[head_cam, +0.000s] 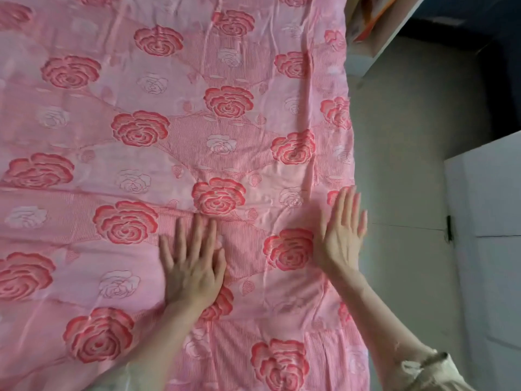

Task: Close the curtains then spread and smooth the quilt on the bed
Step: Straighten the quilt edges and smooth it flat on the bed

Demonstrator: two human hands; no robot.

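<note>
A pink quilt [169,153] printed with red and white roses lies spread over the bed and fills most of the view. Shallow creases run across it at mid-height and near the top. My left hand [194,261] lies flat on the quilt in the lower middle, palm down, fingers straight and slightly apart. My right hand [344,230] rests near the quilt's right edge, fingers straight and together, pointing away from me. Neither hand holds any cloth. No curtains are in view.
A grey floor [408,165] runs along the right side of the bed. A white cabinet [490,221] stands at the right edge. At the top right are a white shelf board and an orange and white box [372,21].
</note>
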